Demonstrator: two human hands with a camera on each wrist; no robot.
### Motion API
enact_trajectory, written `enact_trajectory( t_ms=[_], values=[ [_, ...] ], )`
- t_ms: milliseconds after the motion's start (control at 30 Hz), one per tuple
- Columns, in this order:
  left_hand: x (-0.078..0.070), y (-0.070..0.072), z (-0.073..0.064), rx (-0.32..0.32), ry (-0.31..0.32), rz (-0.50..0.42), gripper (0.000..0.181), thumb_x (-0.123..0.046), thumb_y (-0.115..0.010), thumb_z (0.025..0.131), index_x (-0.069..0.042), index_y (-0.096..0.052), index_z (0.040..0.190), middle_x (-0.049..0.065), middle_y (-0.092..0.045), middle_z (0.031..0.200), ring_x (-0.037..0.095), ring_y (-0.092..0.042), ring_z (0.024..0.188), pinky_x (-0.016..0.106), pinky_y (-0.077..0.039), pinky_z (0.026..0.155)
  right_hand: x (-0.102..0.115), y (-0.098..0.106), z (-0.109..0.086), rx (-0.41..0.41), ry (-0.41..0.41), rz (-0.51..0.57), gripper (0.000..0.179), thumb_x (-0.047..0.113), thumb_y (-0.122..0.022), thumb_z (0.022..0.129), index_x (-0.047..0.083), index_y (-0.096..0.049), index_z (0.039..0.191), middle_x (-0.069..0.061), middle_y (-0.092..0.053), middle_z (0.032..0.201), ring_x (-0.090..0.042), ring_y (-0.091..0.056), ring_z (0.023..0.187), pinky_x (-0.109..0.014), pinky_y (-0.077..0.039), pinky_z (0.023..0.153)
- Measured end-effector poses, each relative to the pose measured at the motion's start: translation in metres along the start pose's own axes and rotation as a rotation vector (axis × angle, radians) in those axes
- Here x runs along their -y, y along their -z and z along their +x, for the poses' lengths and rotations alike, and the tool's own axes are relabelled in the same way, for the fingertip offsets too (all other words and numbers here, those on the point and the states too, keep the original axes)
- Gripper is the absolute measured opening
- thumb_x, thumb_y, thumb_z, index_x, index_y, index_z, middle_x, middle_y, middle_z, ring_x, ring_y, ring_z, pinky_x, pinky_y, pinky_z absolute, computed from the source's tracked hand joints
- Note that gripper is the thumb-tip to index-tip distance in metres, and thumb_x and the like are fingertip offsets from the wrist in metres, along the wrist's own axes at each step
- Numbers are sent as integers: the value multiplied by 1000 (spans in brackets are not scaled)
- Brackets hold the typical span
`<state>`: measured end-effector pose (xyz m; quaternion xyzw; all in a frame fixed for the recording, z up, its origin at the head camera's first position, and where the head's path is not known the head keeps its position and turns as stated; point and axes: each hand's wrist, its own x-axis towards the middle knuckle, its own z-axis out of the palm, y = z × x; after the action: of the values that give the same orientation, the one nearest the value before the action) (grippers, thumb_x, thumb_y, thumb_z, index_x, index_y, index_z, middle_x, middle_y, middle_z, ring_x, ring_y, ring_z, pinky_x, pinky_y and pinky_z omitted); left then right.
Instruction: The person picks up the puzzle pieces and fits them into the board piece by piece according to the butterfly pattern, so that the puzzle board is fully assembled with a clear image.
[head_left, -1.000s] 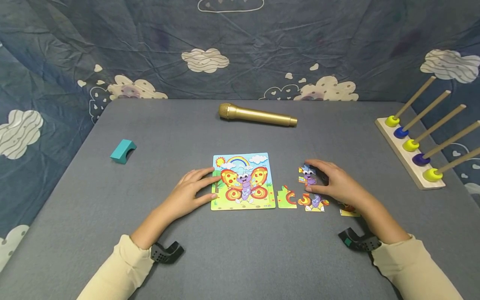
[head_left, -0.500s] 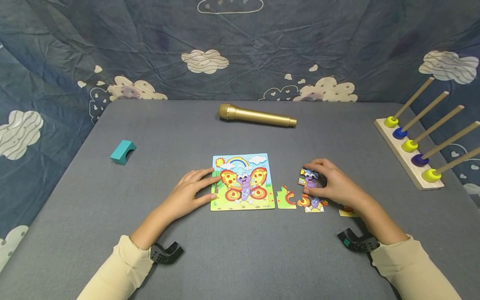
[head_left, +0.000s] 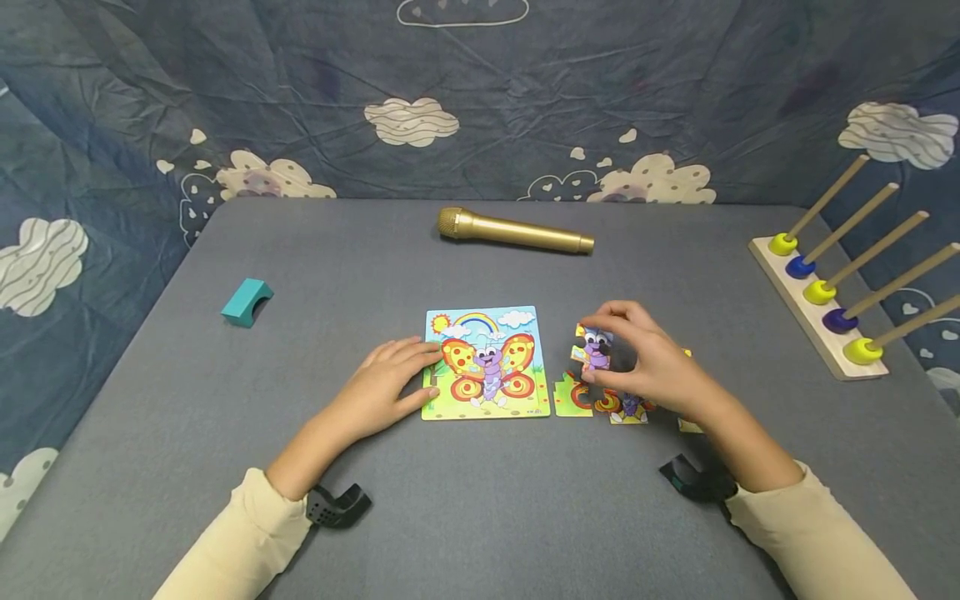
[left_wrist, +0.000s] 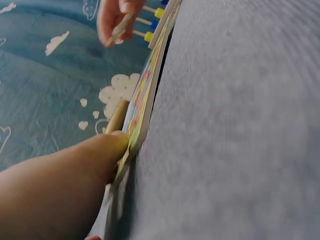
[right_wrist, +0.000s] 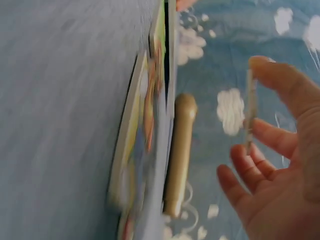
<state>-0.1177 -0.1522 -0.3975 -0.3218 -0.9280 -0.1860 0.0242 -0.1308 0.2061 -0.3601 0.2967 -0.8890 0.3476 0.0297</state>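
Note:
A square butterfly puzzle board [head_left: 487,407] lies flat at mid-table. My left hand [head_left: 378,390] rests along its left side, fingers stretched onto the edge; the left wrist view shows the thumb [left_wrist: 107,147] on the board's top. Between thumb and fingertips my right hand [head_left: 652,362] pinches a puzzle piece [head_left: 595,348] with the butterfly's purple face. The right wrist view has this thin piece [right_wrist: 251,110] edge-on, raised above the table. Below it lie a green corner piece [head_left: 572,400] and a piece with the butterfly's feet [head_left: 630,411]. Another piece [head_left: 690,426] is mostly hidden by the right wrist.
A gold microphone [head_left: 517,232] lies toward the back of the table. To the far left is a teal arched block [head_left: 247,302]. At the right edge stands a wooden rack [head_left: 813,312] with slanting pegs and yellow and blue beads.
My right hand has lifted the face piece and carried it left toward the board. The left hand's fingers have shifted slightly on the board's edge.

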Motion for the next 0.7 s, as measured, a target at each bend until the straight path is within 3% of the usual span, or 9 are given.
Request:
enact_trajectory(
  t_ms=[167,333,500,700],
  values=[
    [-6,1,7,-5,-2,54,44,-38,-57,86,-10,-55,119,4,-53,121,22,-41,118,39,-25,100,22,-19,19,30,108,38,56,21,-79,69,8,-56,118,-5,-40,118,-19,-38,108,-42,-37,87],
    [-9,1,13,-9,-26,64,43,-39,-58,86,-13,-56,119,3,-55,112,22,-48,107,39,-32,95,35,-44,38,96,158,74,56,24,-77,71,7,-55,119,-4,-40,117,-16,-43,102,-35,-39,85],
    [-10,0,12,25,-54,91,49,-44,-57,85,-21,-53,128,8,-51,118,25,-48,106,43,-33,93,38,-65,51,152,152,39,56,25,-74,73,6,-53,121,-6,-42,118,-18,-44,101,-34,-41,82],
    [-9,-1,12,43,-70,99,52,-49,-56,84,-25,-50,130,11,-47,119,26,-46,107,44,-33,91,37,-81,62,181,93,-55,61,31,-73,74,7,-50,125,-8,-46,122,-24,-43,110,-44,-32,93]
  ],
)
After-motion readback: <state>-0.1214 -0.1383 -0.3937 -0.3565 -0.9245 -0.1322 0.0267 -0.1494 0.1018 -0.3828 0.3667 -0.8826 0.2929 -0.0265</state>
